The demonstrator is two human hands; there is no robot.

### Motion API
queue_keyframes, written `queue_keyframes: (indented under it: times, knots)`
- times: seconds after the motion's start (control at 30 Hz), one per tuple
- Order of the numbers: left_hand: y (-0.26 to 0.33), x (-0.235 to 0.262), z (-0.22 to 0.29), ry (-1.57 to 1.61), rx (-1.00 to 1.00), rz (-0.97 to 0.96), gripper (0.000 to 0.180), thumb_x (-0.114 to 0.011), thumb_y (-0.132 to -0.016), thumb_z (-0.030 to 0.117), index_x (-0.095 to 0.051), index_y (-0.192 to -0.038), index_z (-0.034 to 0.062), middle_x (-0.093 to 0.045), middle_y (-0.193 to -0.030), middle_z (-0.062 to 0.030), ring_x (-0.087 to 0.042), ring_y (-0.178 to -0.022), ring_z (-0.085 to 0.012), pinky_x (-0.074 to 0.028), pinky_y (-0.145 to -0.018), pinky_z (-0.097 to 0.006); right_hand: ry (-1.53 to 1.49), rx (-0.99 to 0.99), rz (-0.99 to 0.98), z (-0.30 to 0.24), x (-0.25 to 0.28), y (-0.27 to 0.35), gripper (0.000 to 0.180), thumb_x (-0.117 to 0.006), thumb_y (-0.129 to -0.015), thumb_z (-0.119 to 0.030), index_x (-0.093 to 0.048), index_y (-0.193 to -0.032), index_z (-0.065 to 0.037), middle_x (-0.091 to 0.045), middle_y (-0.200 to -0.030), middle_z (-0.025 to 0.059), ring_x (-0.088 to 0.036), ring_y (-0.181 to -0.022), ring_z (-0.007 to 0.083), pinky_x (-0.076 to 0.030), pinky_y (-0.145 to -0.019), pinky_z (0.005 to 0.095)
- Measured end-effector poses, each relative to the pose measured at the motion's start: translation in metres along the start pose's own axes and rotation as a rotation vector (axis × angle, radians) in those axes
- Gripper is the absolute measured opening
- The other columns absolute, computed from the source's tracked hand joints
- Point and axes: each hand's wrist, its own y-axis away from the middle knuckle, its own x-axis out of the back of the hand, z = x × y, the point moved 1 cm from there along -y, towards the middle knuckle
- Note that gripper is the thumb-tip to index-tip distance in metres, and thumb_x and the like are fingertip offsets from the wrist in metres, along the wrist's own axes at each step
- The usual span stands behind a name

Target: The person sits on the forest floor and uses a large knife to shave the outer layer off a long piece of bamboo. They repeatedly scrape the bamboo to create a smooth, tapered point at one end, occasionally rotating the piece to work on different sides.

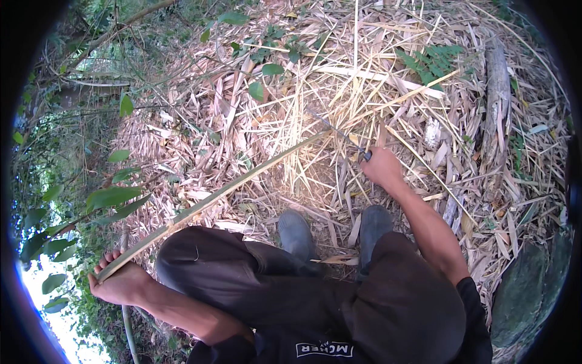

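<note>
My left hand (pixel 124 285), low on the left beside my knee, is closed around the near end of a long split bamboo strip (pixel 212 199). The strip slants up and right over my left knee to the middle of the view. My right hand (pixel 383 166) is wrapped round the handle of a long, thin-bladed knife (pixel 339 132), its blade pointing up and left. The strip's far end meets or overlaps the blade; whether they touch I cannot tell. Beneath them lies a pile of thin pale bamboo slivers (pixel 297 161).
My rubber boots (pixel 296 233) stand on ground covered with dry leaves. A weathered log (pixel 497 103) lies at the right, above a large greenish rock (pixel 527 291). Leafy branches (pixel 112 197) reach in from the left. A small green fern (pixel 429 64) grows at the far side.
</note>
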Motion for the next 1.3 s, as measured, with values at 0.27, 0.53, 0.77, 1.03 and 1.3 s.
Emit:
queue_keyframes:
  times: [0.27,0.53,0.77,1.03,1.3]
  knots:
    - [0.012,0.006,-0.013,0.235,-0.330,-0.048,0.016,-0.041,-0.091,0.019,-0.043,-0.083,0.0059,-0.045,-0.070,-0.0062,-0.042,-0.050,-0.0196,-0.037,-0.047,-0.030,-0.199,0.509,0.024,-0.073,0.008,0.093,0.025,-0.070,-0.077,-0.025,-0.064,-0.090,-0.005,-0.068,-0.073,0.0166,-0.068,-0.068,0.0362,-0.056,-0.066,0.0457]
    - [0.035,-0.012,-0.005,0.101,-0.306,0.068,0.035,-0.056,-0.093,0.042,-0.040,-0.082,0.0129,-0.044,-0.063,-0.0002,-0.041,-0.047,-0.0129,-0.040,-0.047,-0.028,-0.270,0.416,0.039,-0.072,-0.013,0.069,0.022,-0.069,-0.077,-0.023,-0.065,-0.091,-0.007,-0.068,-0.070,0.0144,-0.069,-0.066,0.0342,-0.056,-0.063,0.0451]
    - [0.040,-0.005,0.000,0.017,-0.400,-0.051,0.042,-0.059,-0.094,0.045,-0.038,-0.078,0.0129,-0.043,-0.064,-0.0007,-0.044,-0.052,-0.0133,-0.040,-0.050,-0.028,-0.220,0.624,-0.030,-0.083,0.014,0.105,0.019,-0.068,-0.077,-0.023,-0.065,-0.088,-0.007,-0.067,-0.066,0.0130,-0.068,-0.061,0.0331,-0.055,-0.060,0.0437]
    - [0.013,-0.008,-0.035,0.018,-0.311,0.142,0.037,-0.064,-0.094,0.035,-0.043,-0.079,0.0088,-0.046,-0.068,-0.0017,-0.045,-0.053,-0.0134,-0.040,-0.049,-0.025,-0.119,0.465,-0.065,-0.090,0.001,0.081,0.031,-0.069,-0.081,-0.030,-0.063,-0.097,-0.004,-0.069,-0.078,0.0162,-0.069,-0.072,0.0358,-0.056,-0.066,0.0481]
    - [0.006,0.034,-0.019,-0.497,-0.725,-0.136,0.026,-0.061,-0.088,0.022,-0.049,-0.102,0.0031,-0.056,-0.069,-0.0035,-0.058,-0.068,-0.0222,-0.048,-0.076,-0.038,-0.198,0.527,0.127,-0.075,-0.010,0.061,0.027,-0.070,-0.077,-0.027,-0.061,-0.091,-0.006,-0.066,-0.068,0.0135,-0.066,-0.063,0.0377,-0.055,-0.059,0.0482]
